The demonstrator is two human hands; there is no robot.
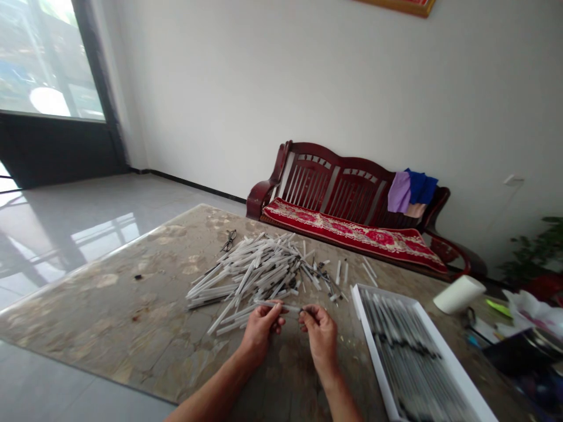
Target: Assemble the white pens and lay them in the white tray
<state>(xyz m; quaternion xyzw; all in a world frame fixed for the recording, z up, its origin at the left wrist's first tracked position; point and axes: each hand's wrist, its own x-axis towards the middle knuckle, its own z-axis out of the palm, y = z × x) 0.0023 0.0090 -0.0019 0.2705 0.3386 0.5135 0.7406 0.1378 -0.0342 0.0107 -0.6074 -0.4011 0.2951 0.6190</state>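
A thin, pale, see-through tube (288, 307) lies level between my two hands above the table. My left hand (263, 329) is closed round its middle, thumb on top. At the tube's dark right end, the fingers of my right hand (321, 337) are pinched together; what exactly lies under those fingertips is partly hidden. Just beyond my hands spreads a loose pile of similar whitish tubes (259, 266), some with dark parts. To the right, a white open box (367, 346) holds rows of clear tubes with dark ends.
The stone-patterned table (167, 310) carries black glasses (229, 240), small dark bits (325, 274) and a white roll (460, 294). A dark cylindrical container (525, 350) stands at the right. Behind the table is a red wooden bench (352, 193) with cloths (407, 190) over its back.
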